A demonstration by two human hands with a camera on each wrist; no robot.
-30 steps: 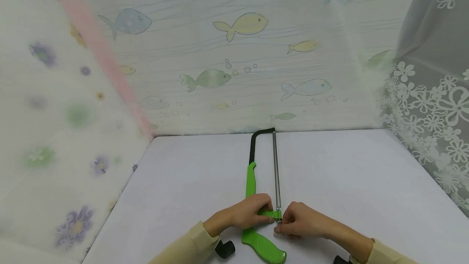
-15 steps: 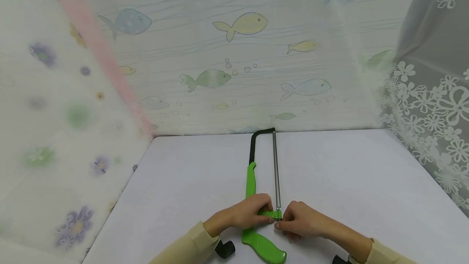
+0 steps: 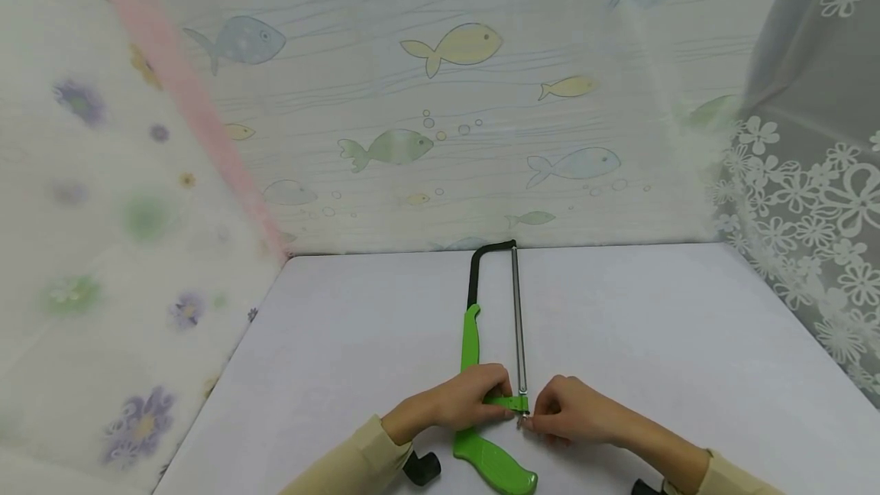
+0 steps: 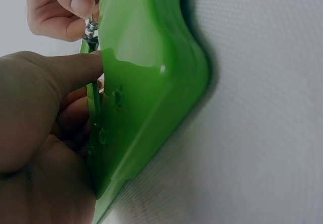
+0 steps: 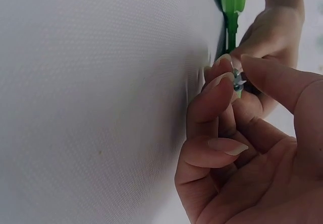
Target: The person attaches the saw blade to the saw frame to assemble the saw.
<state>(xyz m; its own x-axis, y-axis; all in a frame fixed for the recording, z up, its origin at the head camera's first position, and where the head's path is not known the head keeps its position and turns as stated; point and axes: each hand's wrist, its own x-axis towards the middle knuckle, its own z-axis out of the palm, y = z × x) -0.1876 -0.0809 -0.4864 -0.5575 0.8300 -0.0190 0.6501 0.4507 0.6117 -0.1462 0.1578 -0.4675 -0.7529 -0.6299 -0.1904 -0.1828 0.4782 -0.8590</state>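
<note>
A hacksaw with a bright green handle and a black front frame lies on the white table, its blade side to the right. The thin metal blade runs from the black tip to a short green arm. My left hand grips the frame at that arm, thumb on its near side. Just below the arm's end is a small metal wing nut. The fingertips and thumb of my right hand pinch at this nut; in the right wrist view the nut shows between them, partly hidden.
The white table extends on both sides of the saw. A fish-patterned curtain hangs at the back, a floral sheet at left and grey lace at right. Black wrist-worn pieces show under the sleeves.
My right hand has shifted slightly right and its fingers have moved round the wing nut, whose end now shows left of the fingertips. The left hand and the hacksaw stay in place.
</note>
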